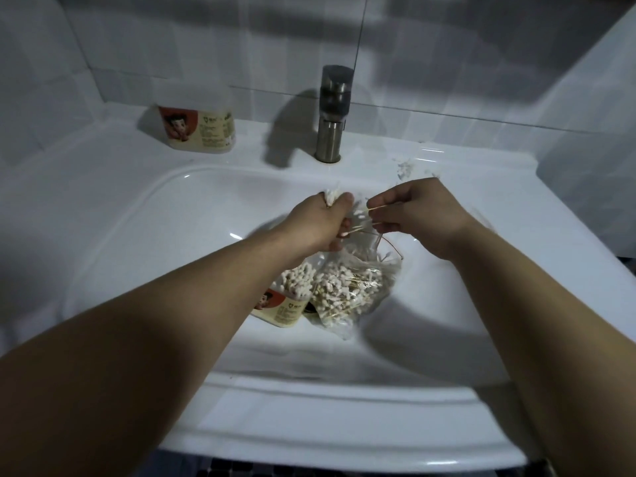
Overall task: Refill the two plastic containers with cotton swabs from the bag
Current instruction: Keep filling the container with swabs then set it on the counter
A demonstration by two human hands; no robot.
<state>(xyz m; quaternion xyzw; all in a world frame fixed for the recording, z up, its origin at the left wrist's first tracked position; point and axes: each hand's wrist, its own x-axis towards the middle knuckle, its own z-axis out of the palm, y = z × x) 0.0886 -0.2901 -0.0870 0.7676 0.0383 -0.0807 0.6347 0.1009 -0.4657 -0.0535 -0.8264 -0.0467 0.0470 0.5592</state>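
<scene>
While left hand (323, 222) grips swabs (331, 196), faucet (332, 111), container (198, 127) behind

This is a bathroom, by the look of it a home one. A white ceramic washbasin (103, 187) fills the space in front, with a brushed-metal tap (332, 111) standing on its back ledge. Glossy white tiles (172, 46) cover the wall behind and turn the corner at the left. A labelled plastic container (199, 127) stands on the ledge beside the tap, and cotton swabs (344, 280) lie down in the bowl.
</scene>
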